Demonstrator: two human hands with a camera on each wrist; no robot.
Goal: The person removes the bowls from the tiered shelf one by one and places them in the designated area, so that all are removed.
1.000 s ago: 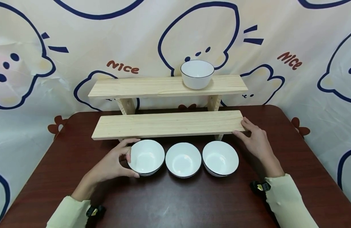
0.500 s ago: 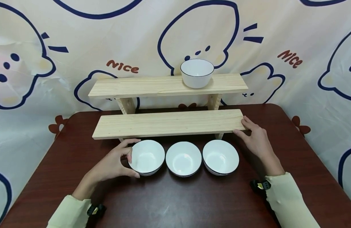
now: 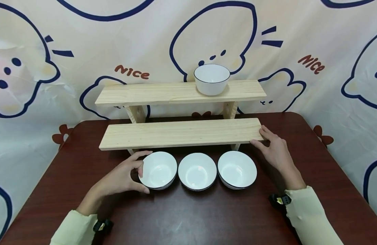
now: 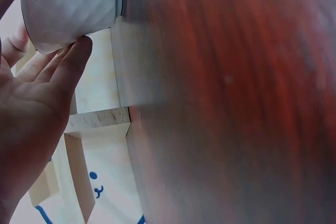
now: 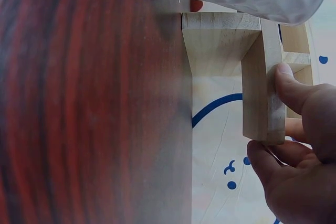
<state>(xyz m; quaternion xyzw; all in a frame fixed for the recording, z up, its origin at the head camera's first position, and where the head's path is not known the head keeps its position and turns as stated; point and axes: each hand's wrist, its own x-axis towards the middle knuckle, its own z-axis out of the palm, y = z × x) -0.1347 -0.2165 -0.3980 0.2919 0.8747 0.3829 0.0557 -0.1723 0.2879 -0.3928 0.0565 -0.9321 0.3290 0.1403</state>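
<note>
Three white bowls stand in a row on the table in front of a two-tier wooden shelf (image 3: 180, 133): a left bowl (image 3: 159, 170), a middle bowl (image 3: 197, 172) and a right bowl (image 3: 237, 170). My left hand (image 3: 122, 177) holds the left bowl from its left side, thumb at the front and fingers at the back. In the left wrist view, fingertips touch the bowl's dimpled outer wall (image 4: 73, 9). My right hand (image 3: 275, 153) grips the right end of the lower shelf board (image 5: 275, 87), thumb on its front edge and fingers round the end.
Another white bowl (image 3: 211, 81) stands on the upper board (image 3: 151, 93), right of centre. The dark brown table (image 3: 176, 217) reaches back to a printed cloth (image 3: 157, 44) hung behind the shelf.
The left bowl's left rim has shifted very slightly right and my left hand slightly downward in view. My right hand keeps its hold on the board.
</note>
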